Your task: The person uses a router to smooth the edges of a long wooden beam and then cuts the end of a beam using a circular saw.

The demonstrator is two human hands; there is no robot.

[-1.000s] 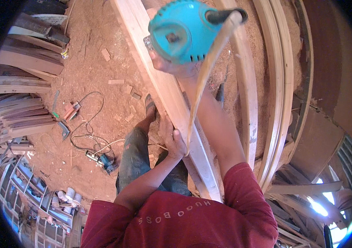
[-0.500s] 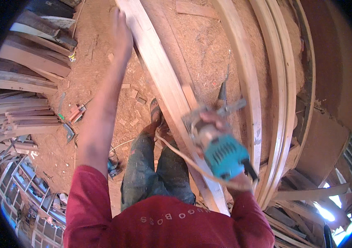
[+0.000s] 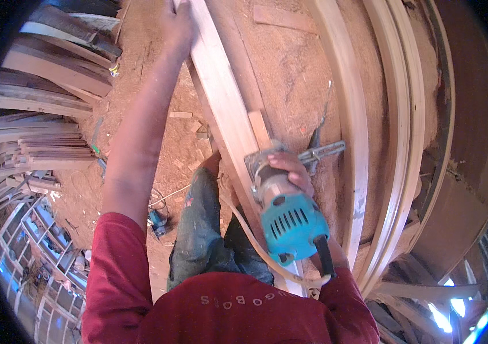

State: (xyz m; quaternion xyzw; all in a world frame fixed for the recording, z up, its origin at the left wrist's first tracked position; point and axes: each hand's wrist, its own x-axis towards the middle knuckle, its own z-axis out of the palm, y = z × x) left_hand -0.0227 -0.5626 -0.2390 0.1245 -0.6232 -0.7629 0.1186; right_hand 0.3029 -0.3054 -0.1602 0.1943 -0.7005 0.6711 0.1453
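Note:
My right hand (image 3: 294,171) is wrapped round a teal handheld router (image 3: 291,221), its fingers over the grey metal neck. The router's base plate lies on a long pale wooden beam (image 3: 221,80), and a metal guide arm sticks out to the right. A light cord curves from the router's rear end past my legs. Farther up, my left hand (image 3: 181,28) grips the left edge of the same beam near the top of the view; its fingertips are partly cut off. A short wood piece (image 3: 260,129) sits against the beam's right side, just beyond the base plate. The router's bit is hidden.
More long beams (image 3: 350,114) lie to the right. Stacked boards (image 3: 54,74) fill the left side. A second teal power tool (image 3: 158,222) rests on the sawdust-covered ground beside my leg, near offcuts (image 3: 181,114). A latticed frame (image 3: 43,235) stands at lower left.
The router has shifted left over the beam and straightened a little in my right hand. My left hand has come onto the beam's edge near its far end. The whole view has shifted slightly.

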